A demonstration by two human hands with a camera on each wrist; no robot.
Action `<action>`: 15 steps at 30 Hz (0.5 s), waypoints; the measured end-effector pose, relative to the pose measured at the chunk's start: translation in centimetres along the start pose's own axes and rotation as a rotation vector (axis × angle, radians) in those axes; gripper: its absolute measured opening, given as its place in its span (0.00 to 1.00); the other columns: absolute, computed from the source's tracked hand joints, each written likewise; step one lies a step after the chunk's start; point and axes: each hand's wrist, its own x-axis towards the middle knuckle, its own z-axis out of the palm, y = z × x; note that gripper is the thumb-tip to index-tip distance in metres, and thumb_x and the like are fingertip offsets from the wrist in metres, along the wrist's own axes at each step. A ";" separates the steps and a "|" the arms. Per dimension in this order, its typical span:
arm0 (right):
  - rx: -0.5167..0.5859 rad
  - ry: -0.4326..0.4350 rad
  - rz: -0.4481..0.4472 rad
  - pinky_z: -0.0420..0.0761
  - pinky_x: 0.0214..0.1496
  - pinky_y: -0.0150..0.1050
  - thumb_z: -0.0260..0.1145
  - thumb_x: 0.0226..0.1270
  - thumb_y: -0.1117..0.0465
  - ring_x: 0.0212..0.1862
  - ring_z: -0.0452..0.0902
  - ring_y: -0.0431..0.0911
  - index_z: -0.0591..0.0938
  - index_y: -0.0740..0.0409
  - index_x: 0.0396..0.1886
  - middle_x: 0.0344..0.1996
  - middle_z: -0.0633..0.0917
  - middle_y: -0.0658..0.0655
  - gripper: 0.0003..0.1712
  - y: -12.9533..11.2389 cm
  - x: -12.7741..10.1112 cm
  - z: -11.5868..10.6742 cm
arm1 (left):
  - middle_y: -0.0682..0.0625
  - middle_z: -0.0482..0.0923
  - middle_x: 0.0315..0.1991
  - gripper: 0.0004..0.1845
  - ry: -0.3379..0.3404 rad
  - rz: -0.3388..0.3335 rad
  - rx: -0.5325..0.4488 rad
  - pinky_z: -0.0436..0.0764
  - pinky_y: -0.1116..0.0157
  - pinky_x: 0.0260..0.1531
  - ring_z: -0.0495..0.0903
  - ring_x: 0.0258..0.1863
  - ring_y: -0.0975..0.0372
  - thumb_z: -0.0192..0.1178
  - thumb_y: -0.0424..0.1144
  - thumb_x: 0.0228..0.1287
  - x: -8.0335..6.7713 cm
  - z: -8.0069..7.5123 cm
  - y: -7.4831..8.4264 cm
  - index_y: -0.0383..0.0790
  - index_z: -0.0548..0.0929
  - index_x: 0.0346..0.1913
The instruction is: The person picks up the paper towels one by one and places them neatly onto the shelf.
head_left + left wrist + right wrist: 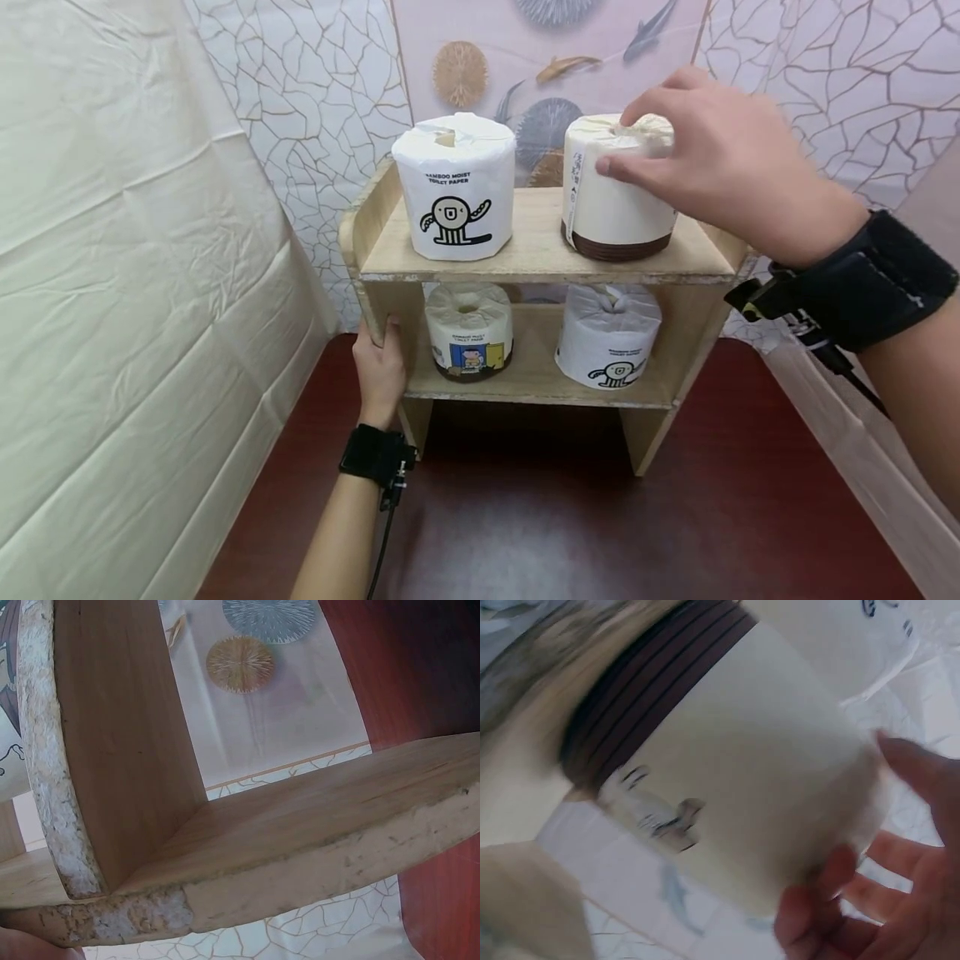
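Note:
My left hand (380,375) grips the left side panel of a small two-tier wooden shelf (536,242); only a bit of that hand shows at the lower left of the left wrist view. At the top right, my right hand (720,154) holds a cream toilet paper roll (618,196) with a dark brown band at its base. The thumb lies on the roll's front side and the fingers curl at its top end, as the right wrist view also shows. The roll stands upright, at or just over the upper board; any gap beneath is unclear.
A white wrapped roll (456,192) stands left on the upper board. Below it are a cream roll (468,333) with a colourful picture and, at right, a white roll (609,337). The shelf stands on a dark red table (540,533), with patterned cloth (307,100) behind.

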 end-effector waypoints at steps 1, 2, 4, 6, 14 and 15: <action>0.023 0.017 0.000 0.72 0.54 0.67 0.61 0.79 0.39 0.59 0.74 0.67 0.80 0.63 0.68 0.67 0.75 0.69 0.35 0.4 0.0 0.0 | 0.39 0.69 0.27 0.15 0.003 0.008 0.002 0.66 0.66 0.29 0.65 0.24 0.59 0.54 0.32 0.82 0.0 0.0 0.0 0.23 0.77 0.60; 0.045 0.031 0.002 0.71 0.55 0.67 0.60 0.80 0.39 0.60 0.73 0.68 0.81 0.63 0.67 0.67 0.74 0.69 0.34 0.7 0.1 0.0 | 0.42 0.67 0.26 0.15 0.006 0.012 0.003 0.65 0.66 0.29 0.64 0.24 0.61 0.54 0.32 0.82 0.1 0.0 0.0 0.23 0.77 0.61; 0.086 0.071 -0.006 0.70 0.54 0.63 0.58 0.82 0.41 0.58 0.73 0.67 0.82 0.63 0.66 0.65 0.75 0.69 0.32 1.4 0.3 0.1 | 0.49 0.65 0.25 0.15 0.011 0.016 0.007 0.65 0.66 0.28 0.63 0.23 0.63 0.54 0.32 0.82 0.1 -0.1 0.0 0.23 0.77 0.60; 0.121 0.116 -0.015 0.69 0.51 0.56 0.55 0.85 0.45 0.53 0.73 0.64 0.83 0.64 0.64 0.61 0.76 0.69 0.29 2.3 0.5 0.3 | 0.52 0.61 0.23 0.15 0.004 0.012 0.008 0.63 0.66 0.26 0.60 0.21 0.63 0.53 0.32 0.82 0.1 -0.1 -0.1 0.24 0.77 0.61; 0.245 0.135 -0.105 0.69 0.65 0.59 0.43 0.90 0.52 0.60 0.73 0.62 0.81 0.65 0.65 0.61 0.79 0.69 0.27 6.0 0.8 1.3 | 0.42 0.65 0.23 0.15 -0.010 -0.008 0.008 0.65 0.66 0.28 0.64 0.23 0.60 0.53 0.33 0.83 0.1 0.0 -0.1 0.24 0.76 0.61; 0.259 0.123 -0.111 0.70 0.66 0.57 0.41 0.90 0.52 0.60 0.74 0.60 0.81 0.62 0.67 0.62 0.79 0.68 0.28 6.4 0.7 1.5 | 0.37 0.68 0.26 0.15 -0.010 -0.012 0.007 0.66 0.67 0.30 0.66 0.25 0.58 0.53 0.33 0.83 0.1 0.1 0.0 0.25 0.76 0.61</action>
